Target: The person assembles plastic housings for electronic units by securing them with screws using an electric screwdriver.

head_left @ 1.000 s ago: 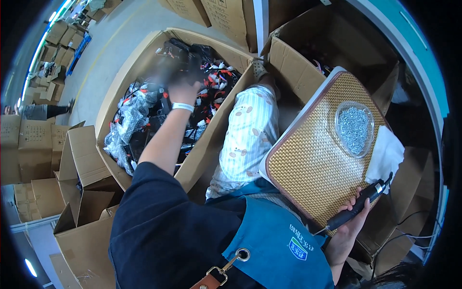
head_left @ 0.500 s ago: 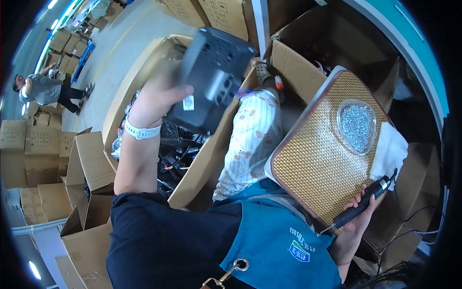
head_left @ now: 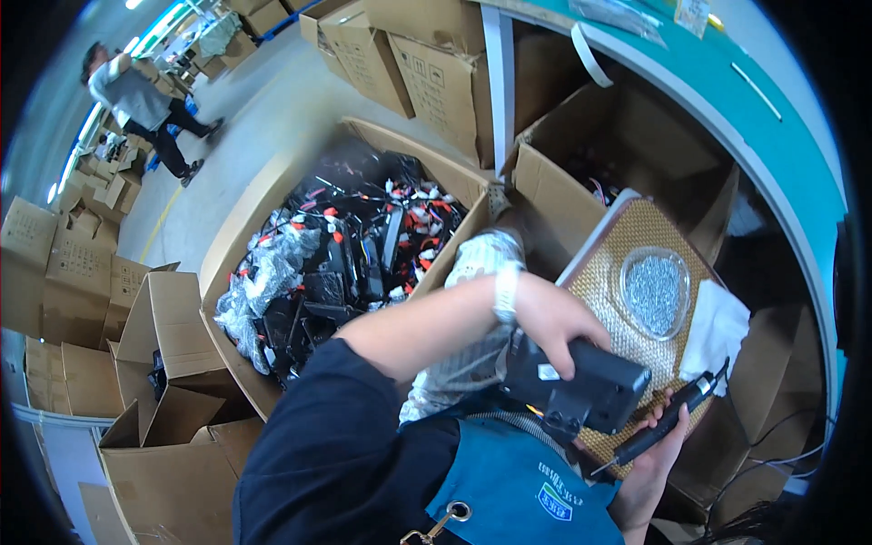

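My left hand (head_left: pixel 556 320) grips a black box-shaped device (head_left: pixel 581 385) and holds it over my lap, just above the woven tan tray (head_left: pixel 636 250). My right hand (head_left: pixel 656 436) is closed around a black electric screwdriver (head_left: pixel 661 425) at the tray's near edge, its cable trailing right. On the tray sit a clear round dish of small metal screws (head_left: pixel 654 292) and a white cloth (head_left: pixel 719 332). My dark sleeve and teal apron (head_left: pixel 509 490) fill the lower middle.
A large open carton (head_left: pixel 272 209) at left holds several black devices with red tags and plastic wrap (head_left: pixel 336 254). Another open carton (head_left: pixel 581 163) stands behind the tray. Empty cartons (head_left: pixel 154 336) lie lower left. A person (head_left: pixel 136 100) walks far left.
My left hand lifted a black device out of the large carton and brought it down right to the tray. My right hand kept hold of the screwdriver.
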A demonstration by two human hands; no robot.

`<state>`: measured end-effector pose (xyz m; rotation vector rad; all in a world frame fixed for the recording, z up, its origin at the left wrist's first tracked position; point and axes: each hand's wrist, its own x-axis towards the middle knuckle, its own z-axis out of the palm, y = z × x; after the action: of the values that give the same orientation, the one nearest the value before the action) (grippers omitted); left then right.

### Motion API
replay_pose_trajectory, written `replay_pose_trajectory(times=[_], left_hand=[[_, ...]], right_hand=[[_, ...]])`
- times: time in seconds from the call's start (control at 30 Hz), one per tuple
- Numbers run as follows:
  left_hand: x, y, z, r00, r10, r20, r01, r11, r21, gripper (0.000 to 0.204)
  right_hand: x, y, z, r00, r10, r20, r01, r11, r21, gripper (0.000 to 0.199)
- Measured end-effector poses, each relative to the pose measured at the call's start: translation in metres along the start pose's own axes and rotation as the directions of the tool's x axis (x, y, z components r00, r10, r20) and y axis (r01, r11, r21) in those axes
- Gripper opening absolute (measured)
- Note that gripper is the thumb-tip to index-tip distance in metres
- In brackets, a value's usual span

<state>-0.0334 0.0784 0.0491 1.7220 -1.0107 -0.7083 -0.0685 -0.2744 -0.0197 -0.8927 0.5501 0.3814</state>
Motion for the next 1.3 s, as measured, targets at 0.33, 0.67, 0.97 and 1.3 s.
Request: replay_pose_trajectory(times=[0.33,0.67,0.97,1.3], left_hand=[[0.055,-0.032,0.022,0.956,-0.192,-0.222,0.250,0.929,0.273,0.057],[0.060,-0.017,0.072,0.799,0.258,-0.544,0.127,0.811,0.571,0.050],[0.093,-0.020,0.087,0.851,0.126,-0.510,0.199,0.821,0.535,0.045],[0.121,-0.029,0.058,0.932,-0.033,-0.362,0.224,0.836,0.501,0.040]], right_hand=[[-0.001,0.003,0.002,0.999,0.027,-0.036,-0.024,0.997,0.076,0.038],[-0.014,0.009,0.007,0.817,-0.425,0.390,0.564,0.731,-0.385,0.056],[-0.001,0.003,-0.005,1.000,0.011,-0.029,-0.008,0.991,0.131,0.035],[-0.023,-0.039,0.041,0.907,-0.413,0.085,0.414,0.910,0.001,0.048]])
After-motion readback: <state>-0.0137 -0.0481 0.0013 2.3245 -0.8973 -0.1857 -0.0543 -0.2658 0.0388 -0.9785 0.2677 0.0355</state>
